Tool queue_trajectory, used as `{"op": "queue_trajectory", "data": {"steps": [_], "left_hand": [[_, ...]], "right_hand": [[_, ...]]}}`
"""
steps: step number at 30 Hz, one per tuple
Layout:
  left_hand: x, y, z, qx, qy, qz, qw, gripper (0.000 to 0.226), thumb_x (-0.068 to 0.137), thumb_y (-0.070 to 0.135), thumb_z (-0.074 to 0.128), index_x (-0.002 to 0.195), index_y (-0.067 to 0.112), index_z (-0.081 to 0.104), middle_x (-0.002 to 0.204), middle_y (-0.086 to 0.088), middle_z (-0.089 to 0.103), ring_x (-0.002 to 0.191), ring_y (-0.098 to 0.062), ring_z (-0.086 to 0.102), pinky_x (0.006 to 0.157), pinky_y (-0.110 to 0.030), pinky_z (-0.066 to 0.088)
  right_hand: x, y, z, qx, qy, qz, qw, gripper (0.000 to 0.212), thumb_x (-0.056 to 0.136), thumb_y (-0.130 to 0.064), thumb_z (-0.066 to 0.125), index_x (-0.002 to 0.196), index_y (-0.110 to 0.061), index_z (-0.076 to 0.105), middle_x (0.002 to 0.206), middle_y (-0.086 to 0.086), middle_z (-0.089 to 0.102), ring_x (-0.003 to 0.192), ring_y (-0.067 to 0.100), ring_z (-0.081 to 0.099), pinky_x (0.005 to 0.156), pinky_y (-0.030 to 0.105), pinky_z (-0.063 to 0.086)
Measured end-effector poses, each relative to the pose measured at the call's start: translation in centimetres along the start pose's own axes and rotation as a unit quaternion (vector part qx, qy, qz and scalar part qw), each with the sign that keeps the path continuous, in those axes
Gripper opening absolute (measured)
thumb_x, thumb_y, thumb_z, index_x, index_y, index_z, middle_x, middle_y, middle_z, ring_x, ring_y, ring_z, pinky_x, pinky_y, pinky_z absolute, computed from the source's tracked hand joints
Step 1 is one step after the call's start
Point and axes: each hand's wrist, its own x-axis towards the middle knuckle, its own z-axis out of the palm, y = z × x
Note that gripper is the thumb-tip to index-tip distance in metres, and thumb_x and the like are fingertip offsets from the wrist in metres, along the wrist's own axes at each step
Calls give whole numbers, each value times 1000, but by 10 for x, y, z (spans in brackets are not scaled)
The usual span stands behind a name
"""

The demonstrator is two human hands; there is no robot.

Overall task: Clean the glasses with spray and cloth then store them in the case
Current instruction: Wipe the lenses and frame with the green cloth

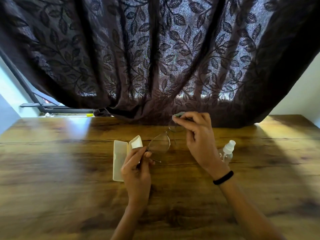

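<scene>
Two hands [136,168] [199,135], one pair of glasses [160,144], one open case [119,161], one spray bottle [227,151], one cloth [178,115].

Curtain [155,58]: dark, leaf-patterned, hanging down to the desk's far edge.
Desk [52,170]: wooden, catching sunlight.
Window frame [22,80]: showing at left.

Cream case [119,156], dark leaf-patterned curtain [155,54], brown wood-grain table [69,170].

dark leaf-patterned curtain [155,58] backlit behind a sunlit wooden table [69,170]
</scene>
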Motion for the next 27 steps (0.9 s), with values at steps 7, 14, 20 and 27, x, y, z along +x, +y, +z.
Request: {"op": "queue_trajectory", "data": {"steps": [7,14,20,27], "left_hand": [[4,6,0,-4,26,-3,1000,15,80,24,55,91,25,65,89,5,63,73,-15,61,61,-15,52],[2,6,3,-19,8,0,1000,14,80,21,56,89,19,67,85,3,63,65,-6,60,59,-12,49],[2,1,2,-12,2,1,1000,18,81,32,57,91,22,67,88,7,64,70,-11,60,61,-18,53],[6,2,-2,13,-44,30,998,12,83,40,57,88,38,66,90,12,65,65,-9,60,56,-15,51]], "right_hand": [[-15,-10,4,-9,-22,-49,998,44,82,0,35,114,-10,64,102,8,64,96,17,39,80,23,44],[1,6,0,-2,12,6,1000,51,74,22,49,113,-7,63,99,9,63,93,14,37,81,15,34],[-11,-8,7,7,-15,-25,1000,43,81,8,41,114,-8,62,101,8,63,96,14,38,86,12,34],[-6,-2,7,-17,-41,-11,999,42,79,14,49,111,-9,65,100,8,63,97,20,42,75,20,42]]}}
